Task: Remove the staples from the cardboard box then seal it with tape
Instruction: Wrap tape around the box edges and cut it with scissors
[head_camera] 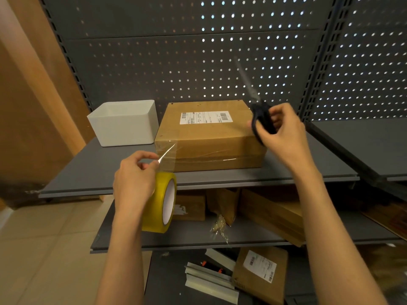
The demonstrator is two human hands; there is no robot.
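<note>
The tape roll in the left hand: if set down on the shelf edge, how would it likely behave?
The tape roll is round and wide, so on its rim it would probably roll; flat, it should sit steady. The loose clear strip, still joined to the cardboard box, looks floppy and likely to stick to itself.

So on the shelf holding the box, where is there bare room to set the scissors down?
Bare shelf lies right of the cardboard box, out to the upright, and along the front edge before the white bin. Between bin and box there is barely a gap. The shelf below is crowded with packages.
</note>
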